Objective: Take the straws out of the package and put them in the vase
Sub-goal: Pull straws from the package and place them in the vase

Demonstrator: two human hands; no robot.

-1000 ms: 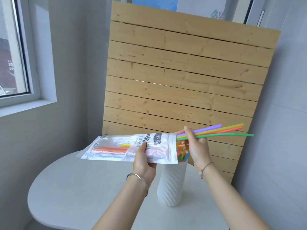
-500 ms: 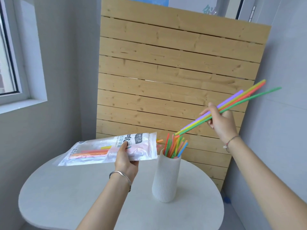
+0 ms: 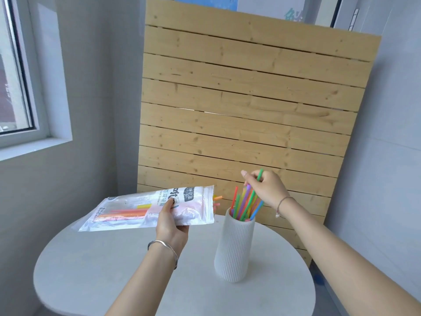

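Observation:
A white ribbed vase [image 3: 233, 247] stands on the round table with several coloured straws [image 3: 242, 206] sticking out of its mouth. Just above the vase, my right hand [image 3: 265, 189] pinches the tops of a few straws whose lower ends are inside it; a green one pokes up past my fingers. To the left of the vase, my left hand [image 3: 170, 222] holds the clear plastic straw package [image 3: 145, 209] level above the table. Orange and yellow straws lie inside the package, and a few ends stick out of its open right end.
The round white table [image 3: 114, 277] fills the lower view. A wooden slat panel [image 3: 246, 124] leans against the wall close behind the vase. A window sill [image 3: 34, 147] is at the left, and grey walls close in on both sides.
My right hand pulled a few straws out of the package, swung them up and right, then brought them down into the vase. The left hand kept the package almost still.

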